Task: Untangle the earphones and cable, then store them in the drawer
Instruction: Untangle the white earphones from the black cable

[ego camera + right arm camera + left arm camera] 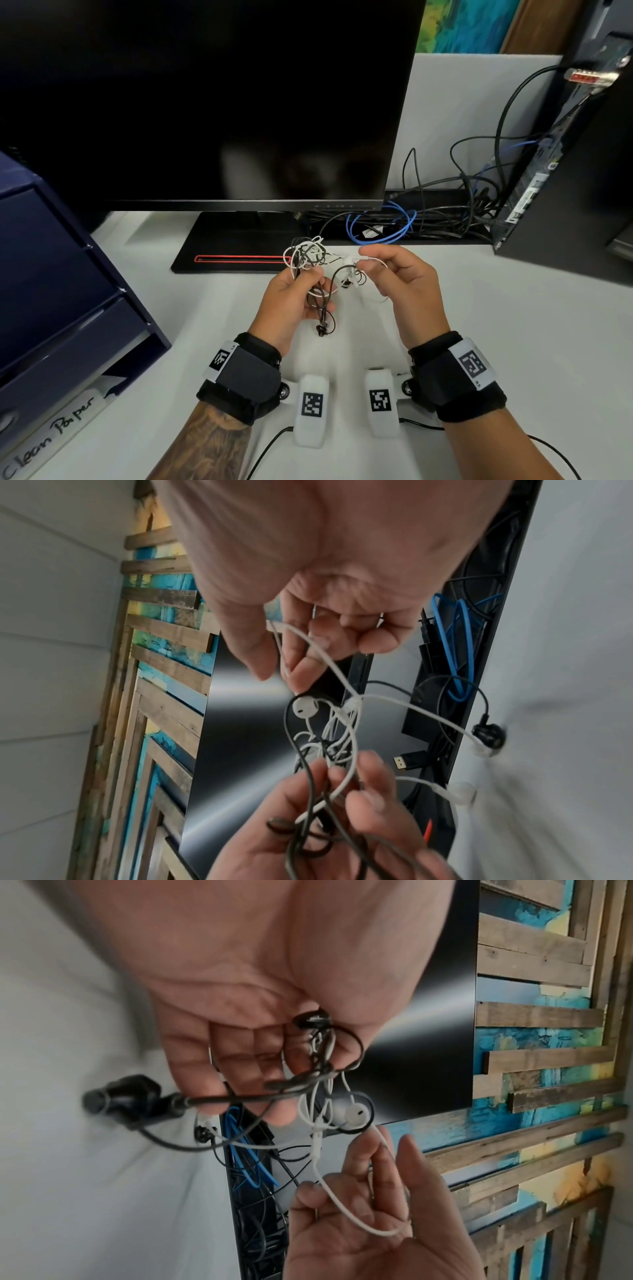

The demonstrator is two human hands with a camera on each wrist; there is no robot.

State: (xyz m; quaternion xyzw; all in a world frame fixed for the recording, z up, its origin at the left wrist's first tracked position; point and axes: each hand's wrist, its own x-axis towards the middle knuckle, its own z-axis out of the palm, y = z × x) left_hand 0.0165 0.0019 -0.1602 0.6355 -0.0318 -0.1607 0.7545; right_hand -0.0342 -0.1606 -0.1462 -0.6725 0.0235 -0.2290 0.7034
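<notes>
A knot of white earphones and a thin black cable (308, 256) hangs in the air above the white desk (513, 342), in front of the monitor base. My left hand (298, 291) grips the bundle (318, 1069) from below, and black strands dangle down past its palm. My right hand (368, 259) pinches one white strand (284, 653) between thumb and forefinger, drawn out to the right of the knot. A white earbud (356, 1112) hangs between the hands. A black earbud (126, 1096) dangles to the side. The dark blue drawer unit (51, 274) stands at the left, drawers closed.
A large dark monitor (205, 102) on a black base (233, 246) stands right behind the hands. A black computer tower (565, 171) is at the right, with a heap of black and blue cables (380, 222) beside it. A "Clean Paper" label (51, 435) lies front left.
</notes>
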